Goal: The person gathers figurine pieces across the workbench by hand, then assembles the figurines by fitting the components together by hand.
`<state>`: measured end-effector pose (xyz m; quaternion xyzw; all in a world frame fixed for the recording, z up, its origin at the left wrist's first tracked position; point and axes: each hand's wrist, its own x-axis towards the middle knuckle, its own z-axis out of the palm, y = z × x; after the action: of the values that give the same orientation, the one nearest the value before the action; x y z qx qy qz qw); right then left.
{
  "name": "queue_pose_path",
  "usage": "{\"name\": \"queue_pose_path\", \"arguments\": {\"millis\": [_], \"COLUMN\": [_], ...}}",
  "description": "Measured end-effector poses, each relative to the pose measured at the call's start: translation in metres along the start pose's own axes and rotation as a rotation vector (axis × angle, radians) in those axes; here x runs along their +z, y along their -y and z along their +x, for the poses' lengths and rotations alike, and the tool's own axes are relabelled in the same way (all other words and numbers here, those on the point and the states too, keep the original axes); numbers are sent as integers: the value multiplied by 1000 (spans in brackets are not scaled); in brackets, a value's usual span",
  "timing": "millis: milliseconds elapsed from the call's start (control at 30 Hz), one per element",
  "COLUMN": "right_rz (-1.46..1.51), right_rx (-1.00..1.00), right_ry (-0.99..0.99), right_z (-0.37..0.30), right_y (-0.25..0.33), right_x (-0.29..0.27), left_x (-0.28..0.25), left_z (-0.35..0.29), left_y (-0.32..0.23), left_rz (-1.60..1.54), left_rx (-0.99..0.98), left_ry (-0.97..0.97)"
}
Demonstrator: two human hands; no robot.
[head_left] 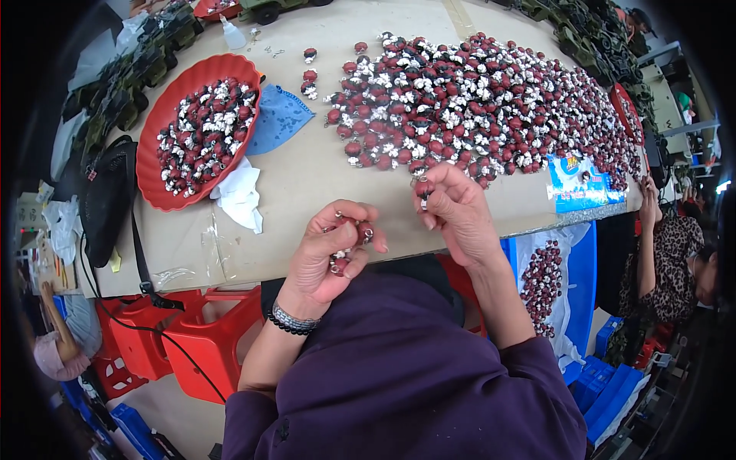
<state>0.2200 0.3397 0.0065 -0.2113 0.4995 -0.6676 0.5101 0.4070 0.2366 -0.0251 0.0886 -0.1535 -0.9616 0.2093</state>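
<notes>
Over the table's near edge, my left hand (314, 261) is curled around several small red, black and white figurines (338, 266), some with metal rings showing. My right hand (464, 218) pinches one figurine (423, 189) of the same kind between thumb and fingers, a little apart from the left hand. Just beyond the right hand spreads a large pile of these figurines (460, 100). To the left, a red scalloped bowl (147, 165) holds many more. A few single figurines (310, 75) lie in a short line between bowl and pile.
A blue cloth (277, 115) and a crumpled white tissue (239, 195) lie by the bowl. A small white bottle (232, 34) stands behind it. Right of me, a blue crate (584, 284) holds more figurines. Red stools (207, 349) stand at left. Another person's arm (648, 230) is at the table's right end.
</notes>
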Motion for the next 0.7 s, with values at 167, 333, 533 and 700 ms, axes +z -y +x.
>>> {"name": "queue_pose_path", "arguments": {"millis": [167, 333, 533, 700], "right_rz": [171, 11, -853, -847], "right_rx": [96, 60, -464, -663], "right_ry": [131, 94, 9, 18], "right_z": [0, -2, -11, -10], "right_y": [-9, -11, -2, -4], "right_x": [4, 18, 31, 39], "left_x": [17, 25, 25, 21], "left_z": [4, 6, 4, 5], "left_y": [1, 2, 3, 2], "left_rz": [223, 340, 372, 245], "left_rx": [-14, 21, 18, -49], "left_ry": [-178, -254, -217, -211]}}
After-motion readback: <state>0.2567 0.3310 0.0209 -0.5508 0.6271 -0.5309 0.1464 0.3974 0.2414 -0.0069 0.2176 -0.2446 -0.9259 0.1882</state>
